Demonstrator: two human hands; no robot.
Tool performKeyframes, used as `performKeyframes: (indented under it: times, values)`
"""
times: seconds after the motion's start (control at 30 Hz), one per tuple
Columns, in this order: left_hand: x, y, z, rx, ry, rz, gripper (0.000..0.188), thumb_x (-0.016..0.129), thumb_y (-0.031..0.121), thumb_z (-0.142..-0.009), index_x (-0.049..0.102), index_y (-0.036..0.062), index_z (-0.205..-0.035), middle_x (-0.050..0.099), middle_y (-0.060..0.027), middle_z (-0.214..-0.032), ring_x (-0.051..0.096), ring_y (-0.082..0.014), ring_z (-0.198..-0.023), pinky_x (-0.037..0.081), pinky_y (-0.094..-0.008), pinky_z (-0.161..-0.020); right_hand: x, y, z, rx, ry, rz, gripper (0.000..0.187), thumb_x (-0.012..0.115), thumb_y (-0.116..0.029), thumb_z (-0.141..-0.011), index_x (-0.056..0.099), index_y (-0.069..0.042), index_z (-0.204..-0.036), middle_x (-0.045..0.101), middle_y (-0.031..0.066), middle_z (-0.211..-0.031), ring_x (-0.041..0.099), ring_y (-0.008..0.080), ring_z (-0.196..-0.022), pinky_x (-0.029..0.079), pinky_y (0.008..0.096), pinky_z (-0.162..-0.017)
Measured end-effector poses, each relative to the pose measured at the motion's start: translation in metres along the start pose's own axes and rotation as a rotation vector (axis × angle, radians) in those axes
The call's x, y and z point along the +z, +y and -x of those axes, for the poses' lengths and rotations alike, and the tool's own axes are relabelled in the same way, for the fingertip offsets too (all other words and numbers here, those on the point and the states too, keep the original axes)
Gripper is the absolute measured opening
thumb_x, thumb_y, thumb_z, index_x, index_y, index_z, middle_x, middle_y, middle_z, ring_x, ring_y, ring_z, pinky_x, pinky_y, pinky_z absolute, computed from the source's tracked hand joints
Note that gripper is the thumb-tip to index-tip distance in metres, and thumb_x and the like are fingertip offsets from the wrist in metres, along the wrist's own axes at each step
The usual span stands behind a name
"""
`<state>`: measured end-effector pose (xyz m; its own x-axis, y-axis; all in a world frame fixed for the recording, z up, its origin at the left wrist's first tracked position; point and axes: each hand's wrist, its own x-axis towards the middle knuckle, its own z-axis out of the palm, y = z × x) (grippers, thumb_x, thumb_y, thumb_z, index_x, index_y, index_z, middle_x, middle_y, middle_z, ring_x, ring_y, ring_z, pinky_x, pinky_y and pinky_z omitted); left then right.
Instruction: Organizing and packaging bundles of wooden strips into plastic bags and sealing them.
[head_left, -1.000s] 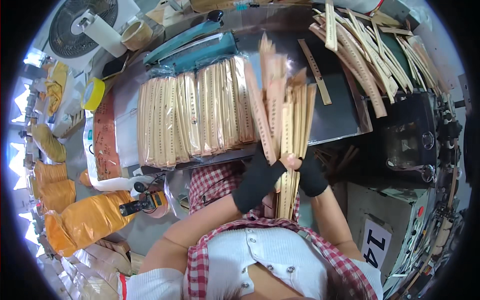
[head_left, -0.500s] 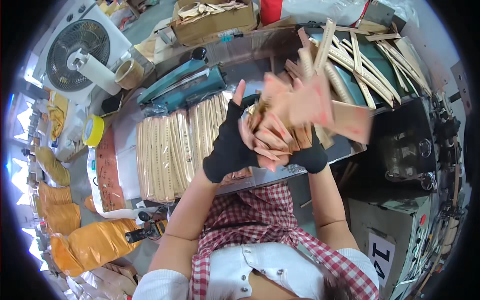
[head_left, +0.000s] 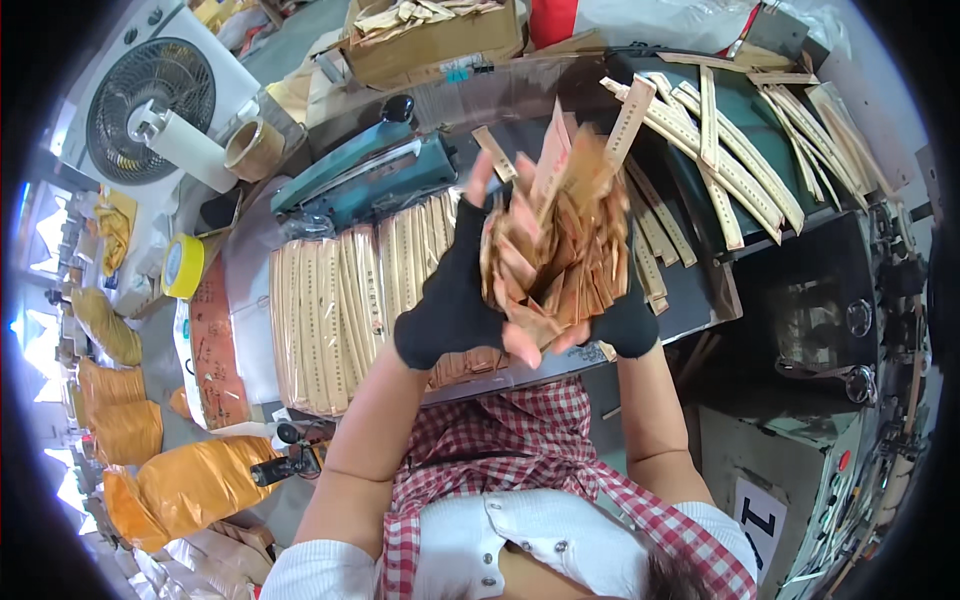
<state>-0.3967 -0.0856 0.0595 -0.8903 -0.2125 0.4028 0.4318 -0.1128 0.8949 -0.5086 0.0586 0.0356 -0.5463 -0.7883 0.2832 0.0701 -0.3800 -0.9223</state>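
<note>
Both of my hands, in black fingerless gloves, clasp a thick bundle of long, narrow tan paper strips (head_left: 565, 250) from its two sides. My left hand (head_left: 455, 290) is on the bundle's left, its fingers closed round it. My right hand (head_left: 625, 325) holds the lower right side; most of its fingers are hidden behind the strips. The bundle's ends face me, uneven and somewhat blurred, with a few strips sticking out at the top. Left of my left hand lie rows of printed strips in clear plastic packs (head_left: 325, 320). Several loose strips (head_left: 660, 220) lie beyond my right hand.
More loose strips (head_left: 725, 165) are scattered over a dark green surface at the far right. A teal long-armed device (head_left: 375, 180) stands behind the packs. Yellow tape (head_left: 183, 266), a fan (head_left: 150, 110) and a cardboard box (head_left: 435, 55) are around the bench; a black box-like machine (head_left: 800, 290) stands right.
The bundle has turned in my hands, its strips gathered more upright. Strips that stuck out to the right no longer do, and the loose ones behind show more.
</note>
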Motion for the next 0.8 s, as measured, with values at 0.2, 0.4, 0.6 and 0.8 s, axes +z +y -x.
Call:
performKeyframes:
  times: [0.2, 0.4, 0.6, 0.8]
  values:
    - [0.028, -0.006, -0.004, -0.255, 0.324, -0.041, 0.140, 0.096, 0.036, -0.036, 0.013, -0.0006, -0.143, 0.024, -0.0157, -0.146, 0.028, -0.0263, -0.135, 0.022, -0.0372, -0.111, -0.011, 0.029, -0.005, -0.314, -0.197, 1.218, 0.130, 0.087, -0.036, -0.057, -0.001, -0.002, -0.147, 0.022, 0.0172, -0.148, 0.029, 0.0277, -0.135, 0.025, 0.0380, -0.110]
    - [0.001, 0.024, 0.003, 0.279, -0.096, -0.020, 0.148, 0.094, 0.026, -0.047, -0.014, 0.0139, -0.147, 0.024, -0.0152, -0.150, 0.030, -0.0293, -0.135, 0.025, -0.0412, -0.111, 0.038, -0.047, 0.005, 0.038, 0.244, -0.343, 0.145, 0.093, -0.028, -0.050, -0.013, -0.015, -0.148, 0.016, 0.0175, -0.150, 0.029, 0.0328, -0.135, 0.029, 0.0478, -0.108]
    - [0.010, 0.008, 0.018, 0.107, 0.125, -0.338, 0.136, 0.093, 0.014, -0.050, 0.000, 0.0096, -0.149, 0.041, -0.0108, -0.134, 0.045, -0.0231, -0.122, 0.037, -0.0348, -0.103, 0.043, -0.004, 0.001, -0.190, -0.097, 0.080, 0.126, 0.086, -0.015, -0.059, -0.003, -0.002, -0.148, 0.035, 0.0139, -0.141, 0.044, 0.0255, -0.123, 0.033, 0.0355, -0.104]
    - [0.015, 0.106, 0.051, -0.095, 0.257, 0.307, 0.115, 0.087, 0.009, -0.056, 0.015, 0.0029, -0.146, 0.051, -0.0072, -0.122, 0.051, -0.0207, -0.116, 0.039, -0.0344, -0.100, 0.091, -0.075, 0.008, -0.152, -0.262, 0.300, 0.098, 0.088, -0.039, -0.055, 0.040, -0.001, -0.132, 0.047, 0.0167, -0.119, 0.050, 0.0328, -0.109, 0.041, 0.0366, -0.093]
